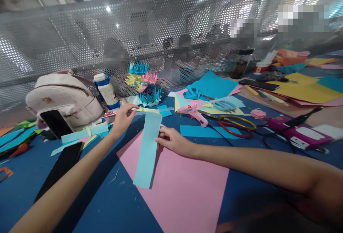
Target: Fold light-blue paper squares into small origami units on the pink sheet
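My right hand [174, 140] grips the right edge of a light blue paper strip [147, 150] between thumb and fingers. The strip slants over a pink paper sheet [190, 183], its lower end towards me. My left hand [124, 119] has its thumb and fingers closed together near the strip's upper end. Its fingertips meet the end of a thin yellow strip [150, 110], which lies along a clear, ruler-like strip [167, 109]; what they pinch, if anything, is too small to make out.
Beyond my hands are a pink glue gun [193, 113], scissors [237, 125], a blue paper strip [209, 132] and folded paper flowers [148, 95]. On the left stand a backpack [65, 95], a phone [55, 124] and a bottle [107, 90]. A magenta device [297, 133] with cables lies right.
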`<action>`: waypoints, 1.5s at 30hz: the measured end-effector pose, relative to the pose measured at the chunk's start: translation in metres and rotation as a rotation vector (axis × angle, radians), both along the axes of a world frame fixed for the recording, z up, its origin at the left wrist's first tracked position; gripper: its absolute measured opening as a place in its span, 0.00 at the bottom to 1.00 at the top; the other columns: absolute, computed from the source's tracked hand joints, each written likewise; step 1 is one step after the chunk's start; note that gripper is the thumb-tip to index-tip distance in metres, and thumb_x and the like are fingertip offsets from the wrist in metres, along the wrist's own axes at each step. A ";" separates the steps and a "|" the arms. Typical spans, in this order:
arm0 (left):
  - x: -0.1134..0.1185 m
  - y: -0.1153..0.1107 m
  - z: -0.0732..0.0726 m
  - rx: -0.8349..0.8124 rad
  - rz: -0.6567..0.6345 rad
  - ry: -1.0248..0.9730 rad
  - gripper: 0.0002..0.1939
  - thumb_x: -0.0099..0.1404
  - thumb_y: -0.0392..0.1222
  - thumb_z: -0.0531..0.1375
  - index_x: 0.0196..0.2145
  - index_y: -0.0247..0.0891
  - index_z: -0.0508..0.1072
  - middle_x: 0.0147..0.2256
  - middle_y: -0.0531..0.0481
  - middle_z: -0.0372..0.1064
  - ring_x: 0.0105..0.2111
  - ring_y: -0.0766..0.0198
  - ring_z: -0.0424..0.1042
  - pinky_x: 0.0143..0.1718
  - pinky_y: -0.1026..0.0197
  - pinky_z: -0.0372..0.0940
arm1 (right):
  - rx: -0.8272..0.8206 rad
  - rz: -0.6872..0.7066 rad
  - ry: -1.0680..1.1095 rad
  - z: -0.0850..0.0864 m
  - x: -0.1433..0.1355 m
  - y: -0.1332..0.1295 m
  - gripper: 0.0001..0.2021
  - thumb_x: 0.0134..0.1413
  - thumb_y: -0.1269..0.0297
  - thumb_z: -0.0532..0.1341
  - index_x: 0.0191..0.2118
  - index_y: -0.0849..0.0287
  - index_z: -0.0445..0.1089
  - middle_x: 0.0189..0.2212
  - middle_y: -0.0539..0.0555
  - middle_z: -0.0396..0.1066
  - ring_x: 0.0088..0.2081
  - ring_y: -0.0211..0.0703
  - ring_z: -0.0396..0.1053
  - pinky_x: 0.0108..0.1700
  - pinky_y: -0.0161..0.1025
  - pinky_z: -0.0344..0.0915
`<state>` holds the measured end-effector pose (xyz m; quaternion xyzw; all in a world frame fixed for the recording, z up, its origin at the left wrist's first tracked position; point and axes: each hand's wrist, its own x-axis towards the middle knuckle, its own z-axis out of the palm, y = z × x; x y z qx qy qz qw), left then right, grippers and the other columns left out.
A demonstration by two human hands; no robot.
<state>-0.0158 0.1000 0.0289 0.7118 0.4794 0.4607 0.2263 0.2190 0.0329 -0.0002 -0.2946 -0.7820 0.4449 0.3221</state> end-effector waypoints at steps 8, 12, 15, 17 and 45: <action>0.030 -0.059 0.013 -0.330 -0.273 -0.216 0.19 0.59 0.57 0.62 0.34 0.36 0.77 0.30 0.47 0.74 0.34 0.57 0.72 0.36 0.60 0.66 | -0.091 0.050 0.052 -0.001 0.000 0.002 0.13 0.63 0.58 0.55 0.29 0.60 0.63 0.21 0.49 0.68 0.24 0.36 0.64 0.27 0.33 0.60; 0.031 -0.063 0.008 -0.369 -0.203 -0.246 0.16 0.58 0.53 0.64 0.27 0.36 0.77 0.27 0.48 0.73 0.29 0.60 0.70 0.33 0.59 0.66 | -0.075 0.046 0.037 0.000 0.000 0.001 0.16 0.64 0.57 0.54 0.26 0.60 0.61 0.21 0.49 0.67 0.24 0.36 0.64 0.29 0.33 0.60; 0.031 -0.063 0.002 -0.378 -0.187 -0.282 0.15 0.59 0.53 0.63 0.27 0.37 0.77 0.27 0.48 0.74 0.29 0.60 0.70 0.34 0.59 0.67 | 0.001 0.011 0.019 0.001 0.000 0.002 0.18 0.64 0.56 0.54 0.25 0.60 0.60 0.22 0.47 0.62 0.26 0.35 0.60 0.29 0.33 0.57; 0.032 -0.064 -0.001 -0.389 -0.165 -0.309 0.14 0.58 0.52 0.64 0.28 0.37 0.77 0.27 0.49 0.74 0.28 0.61 0.71 0.33 0.59 0.67 | 0.053 -0.013 0.013 0.001 0.000 0.004 0.17 0.61 0.56 0.57 0.25 0.60 0.60 0.22 0.46 0.59 0.26 0.35 0.57 0.29 0.32 0.55; 0.015 -0.054 0.006 -0.248 -0.131 -0.323 0.21 0.61 0.51 0.60 0.48 0.36 0.75 0.34 0.48 0.76 0.30 0.62 0.71 0.32 0.63 0.66 | -0.151 -0.017 0.071 0.001 -0.003 0.003 0.18 0.57 0.52 0.60 0.24 0.59 0.60 0.19 0.47 0.63 0.21 0.34 0.61 0.26 0.32 0.59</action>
